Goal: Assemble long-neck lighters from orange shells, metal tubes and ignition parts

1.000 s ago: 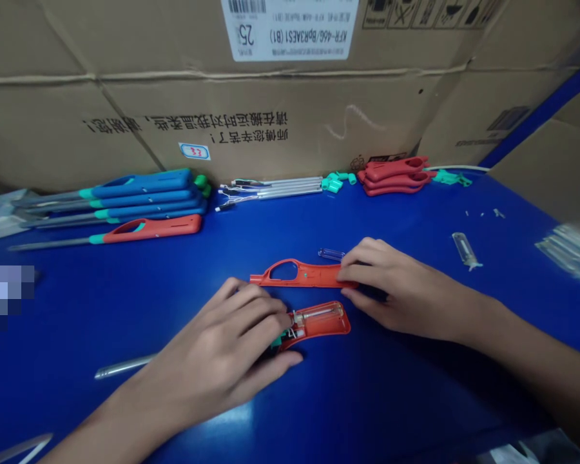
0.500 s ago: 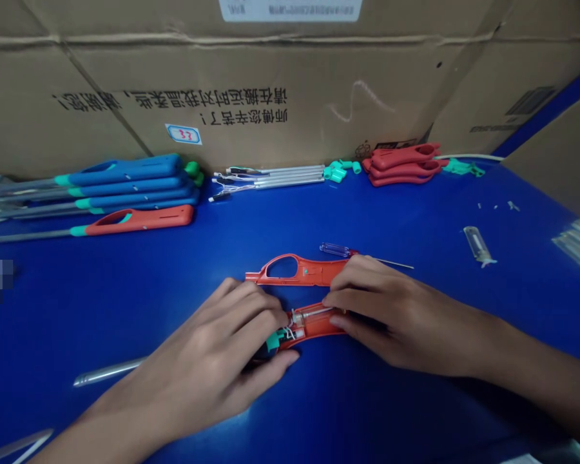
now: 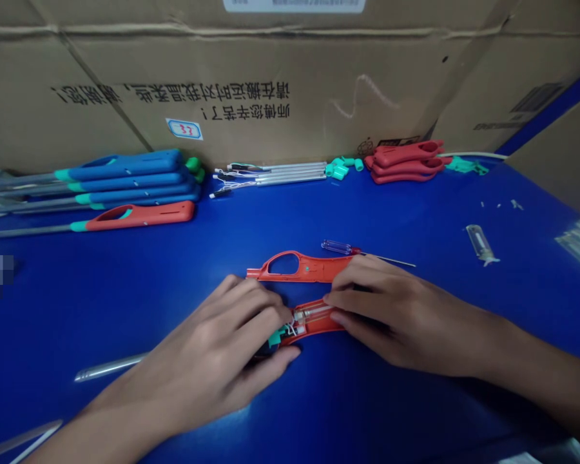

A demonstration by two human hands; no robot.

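An orange lighter half-shell (image 3: 314, 327) lies open side up, with a clear tube (image 3: 318, 312), white wires and a green trigger piece (image 3: 275, 336) inside. Wrapped round its left part is my left hand (image 3: 236, 345), thumb along the near edge. My right hand (image 3: 377, 303) pinches the shell's right end, fingertips at the tube. Just beyond lies a second orange half-shell (image 3: 314, 270), its right end partly behind my right fingers. A metal barrel (image 3: 109, 368) extends from under my left forearm.
Behind the second shell is a screwdriver (image 3: 338, 247). Assembled blue lighters (image 3: 135, 165) and a red one (image 3: 149, 214) lie back left. Metal rods (image 3: 290, 174), green parts (image 3: 337, 168) and red shells (image 3: 406, 161) line the cardboard box (image 3: 222, 64). A clear part (image 3: 481, 245) sits right.
The view has shifted slightly. Both hands keep nearly the same hold on the shell, with my left fingertips a little further right.
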